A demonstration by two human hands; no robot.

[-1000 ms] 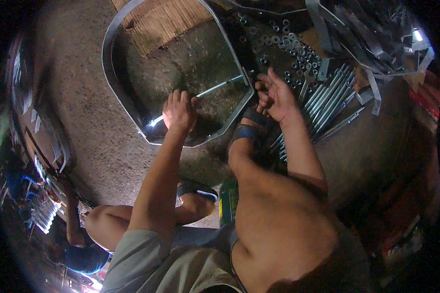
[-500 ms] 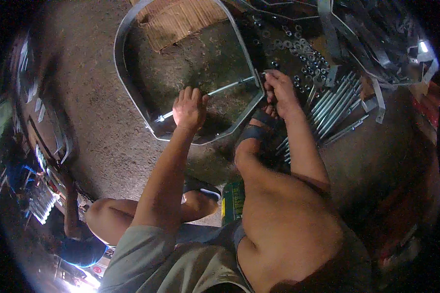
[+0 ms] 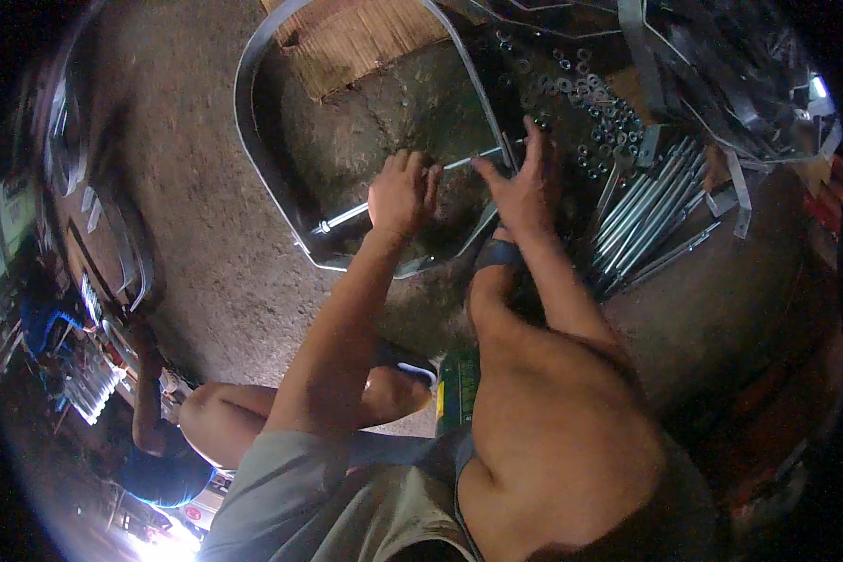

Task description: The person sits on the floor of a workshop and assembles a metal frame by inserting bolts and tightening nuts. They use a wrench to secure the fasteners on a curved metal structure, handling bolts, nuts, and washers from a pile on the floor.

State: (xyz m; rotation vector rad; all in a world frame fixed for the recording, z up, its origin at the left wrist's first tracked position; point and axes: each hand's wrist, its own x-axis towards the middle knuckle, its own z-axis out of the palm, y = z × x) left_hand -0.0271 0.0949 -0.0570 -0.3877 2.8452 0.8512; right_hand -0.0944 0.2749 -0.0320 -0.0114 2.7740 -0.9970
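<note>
A flat metal strip bent into a large rounded frame (image 3: pixel 245 98) lies on the floor before me. Across it runs a thin metal rod (image 3: pixel 351 214), with a nut (image 3: pixel 322 228) near its left end. My left hand (image 3: pixel 403 195) is closed over the middle of the rod, inside the frame. At the frame's right side, by the rod's other end, my right hand (image 3: pixel 528 192) has its thumb and forefinger spread wide. The thumb is close to the strip; whether it touches cannot be made out. The other right fingers are partly hidden.
Nuts and washers (image 3: pixel 590 94) lie scattered at the upper right. Several loose rods (image 3: pixel 651 211) are piled beside my right forearm, below bent metal strips (image 3: pixel 731 94). Cardboard (image 3: pixel 361 47) sits under the frame's far part. Another person (image 3: pixel 164 464) is at the lower left.
My right hand's fingers have gone from closed at the rod's right end to spread apart. My left hand has shifted right along the rod. The whole view has moved slightly.
</note>
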